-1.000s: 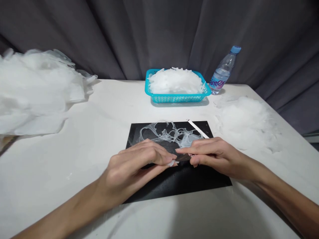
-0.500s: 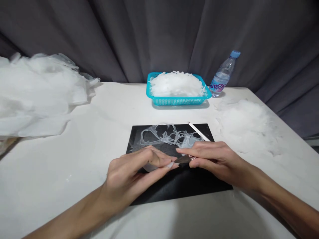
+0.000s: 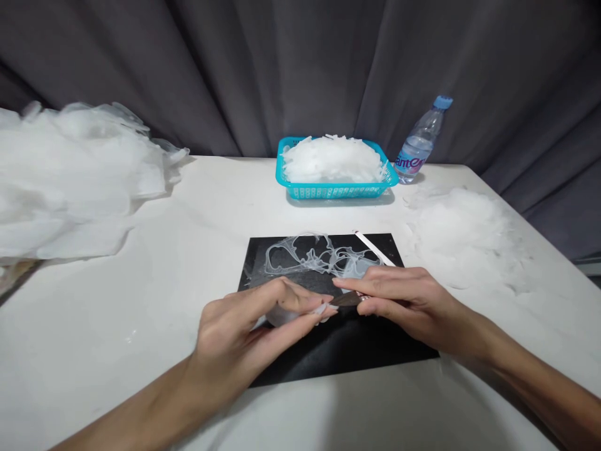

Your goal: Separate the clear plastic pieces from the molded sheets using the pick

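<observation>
My left hand [image 3: 263,322] is closed, pinching a translucent white piece of soft material [image 3: 283,316] between fingertips and thumb. A small bit of it pokes out at the fingertips. My right hand [image 3: 408,304] grips a small knife [image 3: 346,299], its dark blade pointing left and meeting the fingertips of the left hand. Most of the knife's handle is hidden by the fingers. Both hands are over a black board [image 3: 347,347]. Behind them on the board lie stringy translucent trimmings [image 3: 312,258] and a pale translucent piece [image 3: 355,268].
A thin white strip [image 3: 373,247] lies across the board's back right. Beyond stands a turquoise basket [image 3: 342,191] heaped with white shreds, beside a water bottle [image 3: 417,147]. White sheet-like material [image 3: 70,175] is piled at left, a translucent heap [image 3: 469,238] at right. A grey curtain [image 3: 323,69] hangs behind.
My left hand has shifted very slightly left, and a little more of the white piece shows at its fingertips. The knife and right hand are almost unmoved.
</observation>
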### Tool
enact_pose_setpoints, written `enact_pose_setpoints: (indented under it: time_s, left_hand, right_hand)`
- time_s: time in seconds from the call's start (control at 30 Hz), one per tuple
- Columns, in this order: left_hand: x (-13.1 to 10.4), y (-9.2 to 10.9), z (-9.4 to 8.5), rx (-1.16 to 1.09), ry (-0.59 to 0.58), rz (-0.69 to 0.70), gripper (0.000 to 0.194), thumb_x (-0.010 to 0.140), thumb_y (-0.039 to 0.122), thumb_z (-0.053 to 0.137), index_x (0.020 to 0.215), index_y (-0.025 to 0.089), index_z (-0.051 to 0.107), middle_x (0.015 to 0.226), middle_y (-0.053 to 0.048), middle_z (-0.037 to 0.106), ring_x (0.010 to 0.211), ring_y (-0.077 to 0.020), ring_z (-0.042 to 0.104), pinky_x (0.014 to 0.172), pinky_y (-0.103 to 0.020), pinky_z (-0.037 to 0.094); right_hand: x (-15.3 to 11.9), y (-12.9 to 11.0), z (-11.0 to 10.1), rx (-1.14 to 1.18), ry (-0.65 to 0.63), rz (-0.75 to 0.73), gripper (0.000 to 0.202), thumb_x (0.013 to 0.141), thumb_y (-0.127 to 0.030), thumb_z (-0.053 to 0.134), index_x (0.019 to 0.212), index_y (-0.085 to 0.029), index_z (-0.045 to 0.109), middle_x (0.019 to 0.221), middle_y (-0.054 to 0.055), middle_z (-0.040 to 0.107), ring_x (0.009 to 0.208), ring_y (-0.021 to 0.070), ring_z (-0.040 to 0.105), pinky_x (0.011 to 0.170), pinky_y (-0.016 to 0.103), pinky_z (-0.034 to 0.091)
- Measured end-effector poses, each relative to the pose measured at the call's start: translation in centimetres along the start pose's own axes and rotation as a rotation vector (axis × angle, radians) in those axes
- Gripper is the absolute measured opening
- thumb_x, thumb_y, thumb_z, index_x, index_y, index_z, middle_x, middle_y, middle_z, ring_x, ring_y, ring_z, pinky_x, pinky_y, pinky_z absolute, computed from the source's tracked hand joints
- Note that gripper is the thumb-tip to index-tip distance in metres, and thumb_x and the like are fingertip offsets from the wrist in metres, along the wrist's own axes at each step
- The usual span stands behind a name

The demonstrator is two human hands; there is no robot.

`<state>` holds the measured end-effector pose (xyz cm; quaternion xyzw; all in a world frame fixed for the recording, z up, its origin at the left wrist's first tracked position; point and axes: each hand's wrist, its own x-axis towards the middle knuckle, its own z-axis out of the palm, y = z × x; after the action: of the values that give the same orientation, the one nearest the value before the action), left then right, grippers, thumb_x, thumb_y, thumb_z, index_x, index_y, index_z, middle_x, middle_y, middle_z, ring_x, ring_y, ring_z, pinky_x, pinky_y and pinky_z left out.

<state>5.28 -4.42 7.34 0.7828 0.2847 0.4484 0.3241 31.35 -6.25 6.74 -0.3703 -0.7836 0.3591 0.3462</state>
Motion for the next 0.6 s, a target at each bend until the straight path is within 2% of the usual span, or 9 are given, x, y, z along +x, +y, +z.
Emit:
enact_pose_setpoints:
  time_s: [0.1, 0.17, 0.3, 0.43, 0.5, 0.6]
  left_hand:
    - [-0.1, -0.2, 0.0, 0.021, 0.033, -0.019, 0.017, 0.087, 0.012, 0.082, 0.088, 0.023, 0.070, 0.090, 0.004, 0.082, 0.078, -0.0141, 0.080, 0.073, -0.020, 0.069]
    - [-0.3, -0.4, 0.2, 0.038, 0.049, -0.047, 0.021, 0.084, 0.011, 0.085, 0.084, 0.022, 0.067, 0.089, 0.005, 0.081, 0.079, -0.0129, 0.080, 0.075, -0.018, 0.068]
    - [-0.8, -0.6, 0.6, 0.001, 0.025, -0.069, 0.022, 0.087, 0.008, 0.081, 0.084, 0.021, 0.065, 0.087, 0.005, 0.079, 0.083, -0.0124, 0.080, 0.081, -0.018, 0.067]
    - [-0.9, -0.6, 0.9, 0.056, 0.057, -0.061, 0.019, 0.087, 0.007, 0.080, 0.087, 0.021, 0.066, 0.087, 0.005, 0.080, 0.080, -0.0109, 0.079, 0.081, -0.016, 0.066]
    - [-0.8, -0.7, 0.9, 0.116, 0.062, -0.052, 0.018, 0.088, 0.007, 0.080, 0.090, 0.022, 0.070, 0.090, 0.006, 0.081, 0.081, -0.0112, 0.080, 0.081, -0.016, 0.066]
    - [-0.6, -0.8, 0.8, 0.155, 0.075, -0.032, 0.017, 0.087, 0.009, 0.080, 0.091, 0.023, 0.073, 0.092, 0.006, 0.083, 0.080, -0.0117, 0.081, 0.082, -0.016, 0.067]
  right_hand:
    - [0.0, -0.2, 0.4, 0.041, 0.061, 0.035, 0.034, 0.105, -0.031, 0.061, 0.137, -0.023, 0.071, 0.079, 0.001, 0.064, 0.074, 0.0136, 0.058, 0.073, 0.028, 0.054]
    - [0.0, -0.2, 1.1, 0.118, 0.121, 0.131, 0.031, 0.103, -0.034, 0.065, 0.131, -0.024, 0.075, 0.082, 0.001, 0.066, 0.074, 0.0132, 0.059, 0.072, 0.027, 0.054]
    - [-0.1, -0.2, 2.9, 0.453, 0.190, 0.341, 0.028, 0.097, -0.042, 0.072, 0.117, -0.022, 0.075, 0.083, 0.001, 0.072, 0.077, 0.0130, 0.066, 0.076, 0.026, 0.055]
    - [0.0, -0.6, 4.2, 0.675, 0.186, 0.402, 0.021, 0.096, -0.041, 0.073, 0.103, -0.021, 0.074, 0.084, 0.002, 0.075, 0.083, 0.0138, 0.068, 0.084, 0.026, 0.055]
    - [0.0, -1.0, 4.5, 0.706, 0.207, 0.422, 0.019, 0.097, -0.040, 0.072, 0.098, -0.021, 0.074, 0.087, 0.002, 0.076, 0.079, 0.0118, 0.065, 0.085, 0.026, 0.054]
    - [0.2, -1.2, 4.9, 0.748, 0.215, 0.448, 0.023, 0.099, -0.043, 0.069, 0.094, -0.020, 0.072, 0.085, 0.002, 0.074, 0.057, 0.0065, 0.048, 0.064, 0.022, 0.048]
